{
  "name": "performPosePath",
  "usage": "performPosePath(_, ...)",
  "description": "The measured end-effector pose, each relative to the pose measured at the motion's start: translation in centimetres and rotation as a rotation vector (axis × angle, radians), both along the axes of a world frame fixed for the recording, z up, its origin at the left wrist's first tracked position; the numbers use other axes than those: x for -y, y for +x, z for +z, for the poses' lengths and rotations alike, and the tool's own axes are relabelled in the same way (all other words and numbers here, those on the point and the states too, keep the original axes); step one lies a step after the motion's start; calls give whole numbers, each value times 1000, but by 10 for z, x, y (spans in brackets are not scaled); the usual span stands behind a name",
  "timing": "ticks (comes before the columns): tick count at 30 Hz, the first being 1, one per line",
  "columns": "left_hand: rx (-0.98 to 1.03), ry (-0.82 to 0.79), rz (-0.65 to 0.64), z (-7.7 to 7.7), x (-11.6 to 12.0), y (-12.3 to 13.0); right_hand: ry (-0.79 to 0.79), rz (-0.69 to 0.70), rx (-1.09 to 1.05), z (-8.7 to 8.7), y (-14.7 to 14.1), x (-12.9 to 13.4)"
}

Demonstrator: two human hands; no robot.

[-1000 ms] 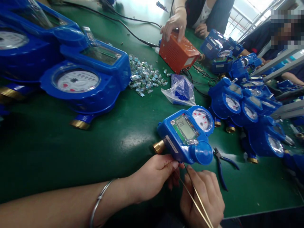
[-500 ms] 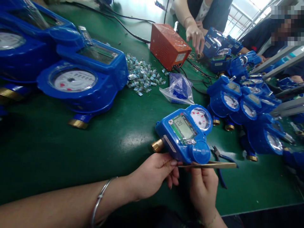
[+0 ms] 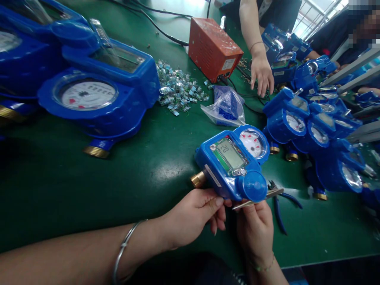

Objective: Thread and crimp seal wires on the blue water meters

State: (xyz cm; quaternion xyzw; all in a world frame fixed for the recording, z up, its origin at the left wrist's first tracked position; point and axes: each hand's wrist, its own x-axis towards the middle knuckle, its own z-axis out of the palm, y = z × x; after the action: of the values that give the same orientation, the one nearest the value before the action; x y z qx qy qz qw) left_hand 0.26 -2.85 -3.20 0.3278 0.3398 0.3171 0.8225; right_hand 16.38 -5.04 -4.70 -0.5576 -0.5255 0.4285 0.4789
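While the blue meter (image 3: 233, 164) is pinched at its near edge by the left hand (image 3: 192, 215), just above it, the tweezers (image 3: 257, 198) clamped in the right hand (image 3: 255, 227) are best kept level under the round cap.

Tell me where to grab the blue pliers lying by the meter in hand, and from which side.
Grip the pliers by the two blue handles, probably from the table's near edge. The handles splay toward that edge and lie bare on the mat, while the jaw end is tucked under the tweezers and meter.
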Motion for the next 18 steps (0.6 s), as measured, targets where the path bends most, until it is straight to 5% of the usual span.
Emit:
performPosePath(8,20,-13,13,-2,2,0,382,-34,378,18,-7,0)
performPosePath(18,8,-64,26,2,0,-2,347,-29,298,14,-11,1)
